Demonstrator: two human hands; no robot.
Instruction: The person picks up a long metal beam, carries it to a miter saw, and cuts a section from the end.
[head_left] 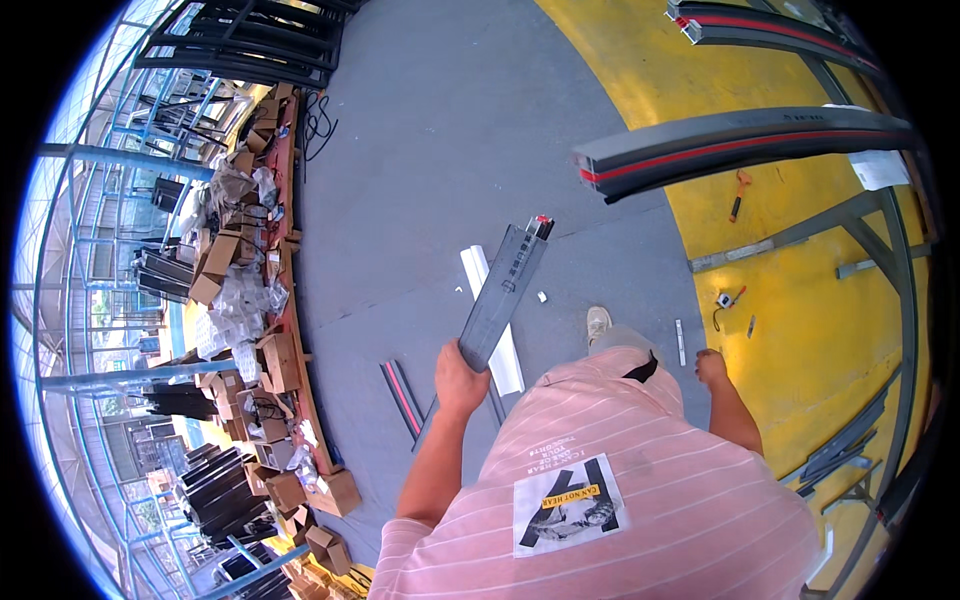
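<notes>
My left hand [461, 380] is wrapped round the near end of a dark grey metal profile [496, 308]. It slants up and away to the right, with printed marks on its flat face and a bit of red at its open far end. Down by my right side hangs my right hand [711, 367], its fingers curled in and nothing showing in them. On the grey floor under the held profile lies a white strip [508, 358], partly covered by it. A black profile with a red stripe [402, 398] rests on the floor left of my forearm.
On the right, red-striped profiles [740, 150] jut from a metal rack [890, 240] over yellow floor. An orange-handled hammer [740, 196], a tape measure [725, 300] and grey bars [840, 440] lie there. Cardboard boxes [282, 362] and plastic bags [240, 305] crowd a long bench at left.
</notes>
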